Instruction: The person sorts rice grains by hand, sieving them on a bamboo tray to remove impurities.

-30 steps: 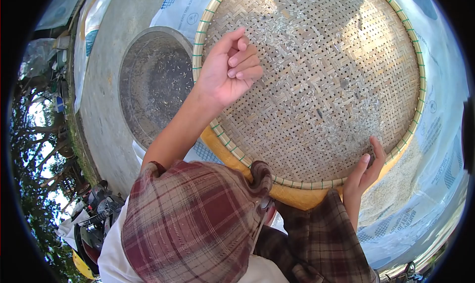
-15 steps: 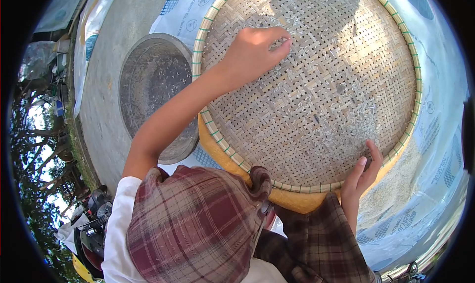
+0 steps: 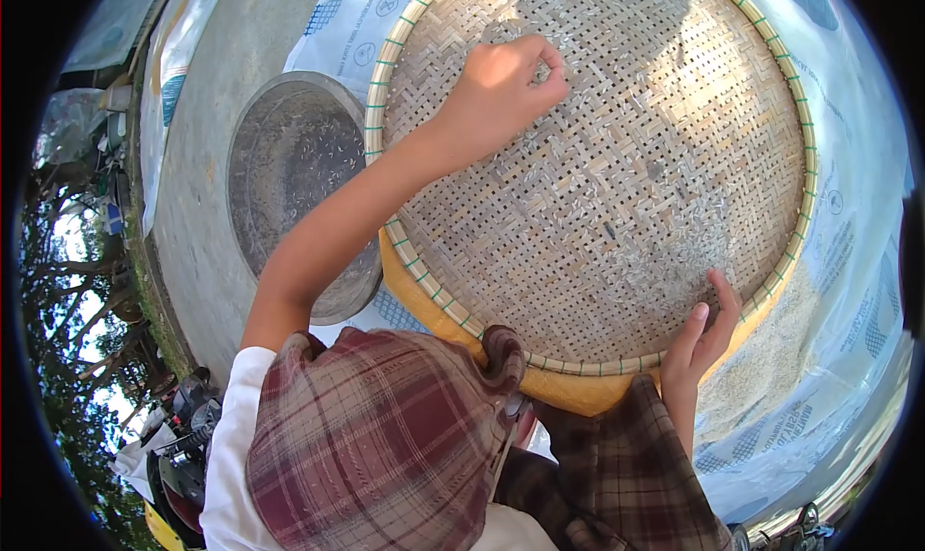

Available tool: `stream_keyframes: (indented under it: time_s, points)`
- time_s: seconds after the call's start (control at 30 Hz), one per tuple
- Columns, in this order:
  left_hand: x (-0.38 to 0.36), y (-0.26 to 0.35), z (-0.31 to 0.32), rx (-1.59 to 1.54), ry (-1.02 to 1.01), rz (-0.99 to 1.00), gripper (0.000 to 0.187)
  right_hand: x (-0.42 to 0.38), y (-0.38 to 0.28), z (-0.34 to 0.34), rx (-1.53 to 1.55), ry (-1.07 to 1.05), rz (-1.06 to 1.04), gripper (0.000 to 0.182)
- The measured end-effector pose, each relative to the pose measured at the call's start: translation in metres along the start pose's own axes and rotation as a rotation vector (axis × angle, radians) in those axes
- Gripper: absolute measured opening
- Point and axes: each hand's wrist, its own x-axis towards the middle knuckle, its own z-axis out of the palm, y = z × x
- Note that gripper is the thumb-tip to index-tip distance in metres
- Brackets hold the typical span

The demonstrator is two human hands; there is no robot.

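A large round woven bamboo tray [image 3: 578, 214] with a green-stitched rim lies before me, white grains scattered over its weave. The grains [image 3: 679, 257] gather most thickly toward the lower right. Over the upper left part of the tray, my left hand [image 3: 506, 84] is closed in a pinch, thumb against forefinger; whatever is between the fingertips is too small to make out. My right hand [image 3: 699, 334] lies across the lower right rim, thumb and forefinger stretched apart over the weave beside the grains. Its other fingers are mostly hidden.
A dark round basin [image 3: 289, 166] with a few grains inside stands left of the tray. Yellow material [image 3: 564, 392] shows beneath the tray. Printed plastic sheeting [image 3: 848, 291] and spread grain [image 3: 761, 358] lie to the right. Plaid cloth [image 3: 385, 435] fills the bottom.
My left hand stays pinched and has tilted slightly, its fingertips a little lower. The right hand keeps its place on the rim. The whole view has shifted slightly.
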Motion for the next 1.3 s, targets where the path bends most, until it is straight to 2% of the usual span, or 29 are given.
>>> stream_keyframes:
  time_s: [0.07, 0.1, 0.17, 0.27, 0.6, 0.67, 0.7, 0.77, 0.8, 0.9, 0.97, 1.0, 1.07, 1.1, 1.17, 1.3]
  points:
    - [0.000, -0.001, -0.005, -0.715, -0.087, -0.393, 0.010, 0.000, 0.000, 0.000, 0.003, -0.003, 0.003, 0.033]
    - [0.000, 0.002, -0.010, -0.716, -0.088, -0.394, 0.010, 0.000, 0.001, 0.000, 0.001, -0.004, 0.001, 0.033]
    - [-0.005, 0.012, -0.019, -1.277, -0.166, -0.579, 0.011, 0.000, 0.001, 0.000, 0.000, -0.006, 0.001, 0.033]
    - [-0.011, 0.017, -0.022, -1.300, -0.211, -0.658, 0.011, -0.001, 0.001, 0.001, 0.005, -0.005, 0.003, 0.033]
    - [-0.017, 0.016, -0.020, -1.315, -0.257, -0.648, 0.012, -0.001, 0.001, 0.001, 0.008, 0.007, 0.002, 0.033]
    - [-0.019, 0.013, -0.015, -0.931, -0.252, -0.556, 0.012, 0.000, 0.001, 0.001, 0.007, 0.009, 0.004, 0.033]
    - [-0.020, 0.013, -0.014, -0.931, -0.254, -0.557, 0.012, 0.000, 0.001, 0.001, 0.009, 0.010, 0.001, 0.033]
    - [-0.023, 0.012, -0.013, -0.472, -0.256, -0.345, 0.011, -0.001, 0.001, 0.002, 0.012, 0.010, 0.000, 0.033]
    - [-0.024, 0.013, -0.014, -0.472, -0.257, -0.346, 0.011, 0.000, 0.001, 0.002, 0.003, 0.017, -0.001, 0.033]
    - [-0.024, 0.015, -0.017, -0.538, -0.275, -0.388, 0.012, 0.000, 0.001, 0.001, 0.002, 0.017, -0.003, 0.033]
    - [-0.023, 0.009, -0.026, -1.436, -0.357, -0.654, 0.014, 0.000, 0.001, 0.001, 0.009, 0.009, -0.003, 0.032]
    - [-0.026, 0.007, -0.029, -1.437, -0.357, -0.657, 0.014, 0.000, 0.001, 0.002, 0.006, 0.020, -0.008, 0.033]
    - [-0.035, 0.003, -0.039, -1.926, -0.290, -0.657, 0.015, 0.000, 0.001, 0.002, 0.004, 0.025, -0.013, 0.033]
    - [-0.039, 0.002, -0.046, -1.926, -0.286, -0.660, 0.015, 0.000, 0.001, 0.002, -0.001, 0.026, -0.009, 0.033]
    - [-0.049, -0.002, -0.063, -2.031, -0.121, -0.648, 0.014, 0.000, 0.000, 0.002, -0.004, 0.021, -0.008, 0.033]
    - [-0.075, -0.030, -0.099, -1.968, 0.045, -0.603, 0.014, -0.001, 0.000, 0.000, 0.000, 0.001, -0.003, 0.033]
